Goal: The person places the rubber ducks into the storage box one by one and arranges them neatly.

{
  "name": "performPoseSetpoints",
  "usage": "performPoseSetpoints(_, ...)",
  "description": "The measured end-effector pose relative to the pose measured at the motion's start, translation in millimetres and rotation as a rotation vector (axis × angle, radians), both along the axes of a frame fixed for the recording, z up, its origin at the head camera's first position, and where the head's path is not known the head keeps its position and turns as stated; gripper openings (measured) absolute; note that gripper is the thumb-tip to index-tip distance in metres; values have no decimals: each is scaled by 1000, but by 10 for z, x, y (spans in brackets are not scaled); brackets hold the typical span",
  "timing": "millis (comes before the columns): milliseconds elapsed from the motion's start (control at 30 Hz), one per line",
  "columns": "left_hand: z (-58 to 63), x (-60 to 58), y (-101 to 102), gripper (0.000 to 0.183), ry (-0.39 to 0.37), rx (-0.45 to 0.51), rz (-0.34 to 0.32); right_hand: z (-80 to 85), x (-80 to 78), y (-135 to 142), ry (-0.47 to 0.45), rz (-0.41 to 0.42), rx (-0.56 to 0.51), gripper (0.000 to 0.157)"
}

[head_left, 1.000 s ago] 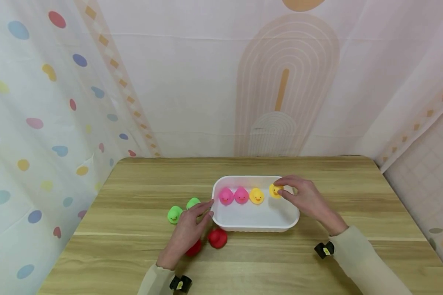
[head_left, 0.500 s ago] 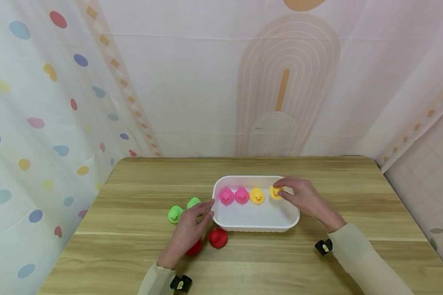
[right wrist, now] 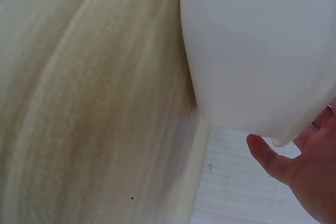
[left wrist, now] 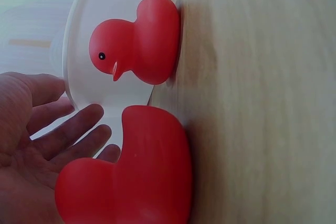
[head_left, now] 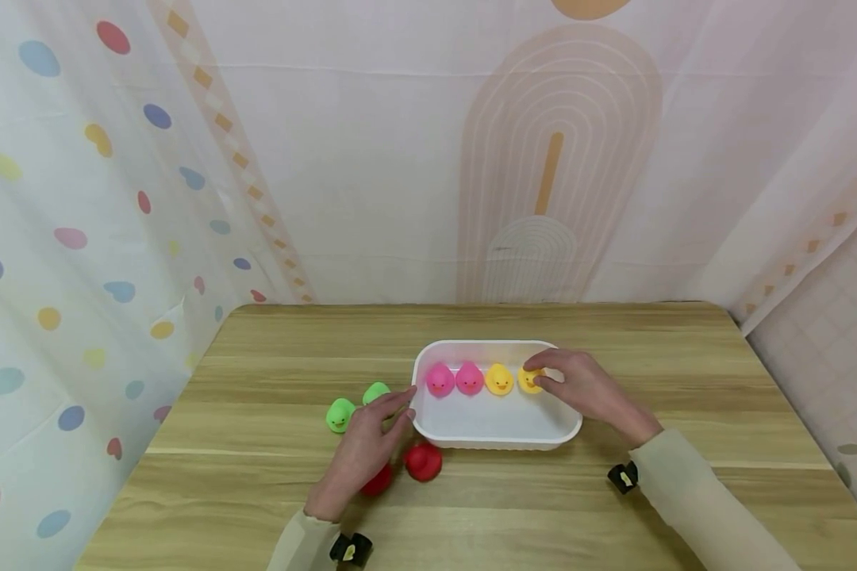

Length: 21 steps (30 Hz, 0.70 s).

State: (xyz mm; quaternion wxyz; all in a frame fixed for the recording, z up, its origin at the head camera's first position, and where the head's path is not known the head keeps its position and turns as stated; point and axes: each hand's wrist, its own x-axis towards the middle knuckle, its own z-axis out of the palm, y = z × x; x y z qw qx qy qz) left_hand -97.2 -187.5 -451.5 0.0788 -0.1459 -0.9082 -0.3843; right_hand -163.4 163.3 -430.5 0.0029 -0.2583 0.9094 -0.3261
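My right hand [head_left: 578,385] reaches over the right end of a white plastic tub [head_left: 496,438] and holds a yellow rubber duck [head_left: 528,381] between thumb and fingers. That duck is at the right end of a row with another yellow duck [head_left: 499,381] and two pink ducks [head_left: 469,380], all facing front. In the right wrist view the tub wall [right wrist: 257,51] hides the held duck. At the tub's left end, my left hand [head_left: 363,444] has its fingertips right at the rim, fingers loosely extended. Below it in the left wrist view are two red ducks [left wrist: 155,40].
Two green ducks [head_left: 340,415] sit on the wooden table [head_left: 543,507] left of the tub, one partly behind the left hand. The red ducks lie near the tub's front left corner. A patterned curtain [head_left: 371,159] hangs behind the table.
My right hand has moved slightly left and toward the front, bringing the yellow duck into line beside the other yellow one. The left hand stays at the rim.
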Motion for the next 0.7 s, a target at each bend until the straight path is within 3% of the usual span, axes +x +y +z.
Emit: performPoseSetpoints(700,-4,12,2,37,-3,5,-9,-51,-31,-40,-64,-5,50,25)
